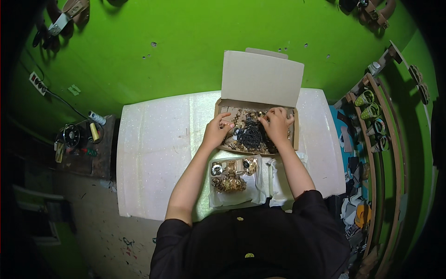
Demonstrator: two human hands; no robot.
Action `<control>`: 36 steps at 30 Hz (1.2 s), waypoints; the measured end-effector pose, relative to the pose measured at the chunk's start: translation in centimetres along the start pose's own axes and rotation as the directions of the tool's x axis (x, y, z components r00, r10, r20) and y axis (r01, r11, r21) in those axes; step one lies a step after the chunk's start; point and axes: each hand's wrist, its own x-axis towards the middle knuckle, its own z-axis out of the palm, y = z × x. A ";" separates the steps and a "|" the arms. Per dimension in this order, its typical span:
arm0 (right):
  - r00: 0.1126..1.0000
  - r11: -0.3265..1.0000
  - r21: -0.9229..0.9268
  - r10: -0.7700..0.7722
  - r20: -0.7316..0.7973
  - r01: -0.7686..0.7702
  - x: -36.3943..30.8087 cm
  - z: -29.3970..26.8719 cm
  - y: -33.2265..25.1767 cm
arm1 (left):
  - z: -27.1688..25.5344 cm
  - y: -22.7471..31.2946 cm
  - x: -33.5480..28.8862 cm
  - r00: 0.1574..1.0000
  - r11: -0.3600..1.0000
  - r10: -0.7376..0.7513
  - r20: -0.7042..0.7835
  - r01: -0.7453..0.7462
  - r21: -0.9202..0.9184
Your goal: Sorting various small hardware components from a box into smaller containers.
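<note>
Cardboard box, shallow and brown with its lid propped open, holds gold and black metal trinkets under both hands.
Left hand pinches a gold piece at its edge; right hand curls fingertips into the black pile. Nearer the body, a clear plastic tray holds sorted gold pieces.

I see both my left hand and right hand inside the open cardboard box, touching small metal pieces.

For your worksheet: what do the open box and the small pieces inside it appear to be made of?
The open box looks like plain brown cardboard: matte, with folded flaps. The small pieces under both hands seem to be metal: some shine gold, others are dark, possibly painted or plastic.
</note>
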 end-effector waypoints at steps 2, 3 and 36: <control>0.995 0.994 0.040 0.098 -0.003 -0.098 -0.6 -0.3 0.0 | -0.1 0.3 -1.5 0.999 1.000 0.006 -0.051 -0.005 0.024; 0.984 0.980 0.086 0.179 -0.007 -0.178 -1.0 -0.8 -0.4 | -0.2 0.4 -2.1 0.998 1.000 0.015 -0.057 -0.013 0.027; 0.949 0.974 0.208 0.023 0.314 -0.092 -19.2 -4.1 -3.2 | 2.9 -0.3 -18.8 0.966 0.912 -0.039 -0.255 0.139 0.385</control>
